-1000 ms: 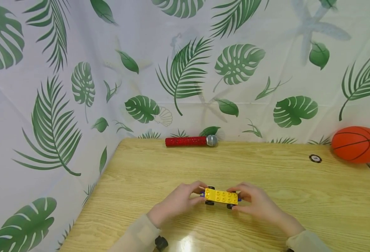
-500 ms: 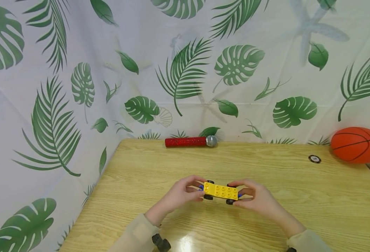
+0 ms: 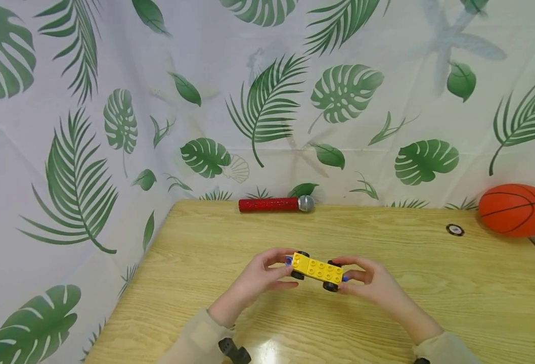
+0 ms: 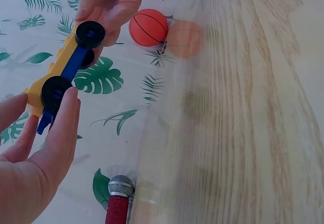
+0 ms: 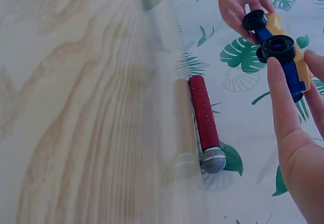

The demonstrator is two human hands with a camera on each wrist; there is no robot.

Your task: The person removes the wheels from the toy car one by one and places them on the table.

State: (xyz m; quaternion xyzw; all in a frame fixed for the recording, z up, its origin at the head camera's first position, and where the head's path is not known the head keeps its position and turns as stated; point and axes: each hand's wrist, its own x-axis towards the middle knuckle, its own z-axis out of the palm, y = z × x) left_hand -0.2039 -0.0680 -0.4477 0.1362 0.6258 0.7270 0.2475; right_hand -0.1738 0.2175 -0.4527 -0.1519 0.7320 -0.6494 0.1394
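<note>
A toy car with a yellow studded top, a blue underside and black wheels is held above the table between both hands. My left hand pinches its left end, near a small blue hook. At the other end, my right hand grips the car by its rear wheels and side. The left wrist view shows the car tilted on its side, with thumb and fingers at the lower end. In the right wrist view the blue underside of the car shows between the right fingers and thumb.
A red glittery toy microphone with a silver head lies along the table's back edge. An orange basketball sits at the back right, with a black-and-white round chip beside it. A leaf-print cloth hangs behind the wooden table.
Both hands have raised the toy car and shifted it slightly away from me. It has turned so its left end points further back and its right end lies lower in view.
</note>
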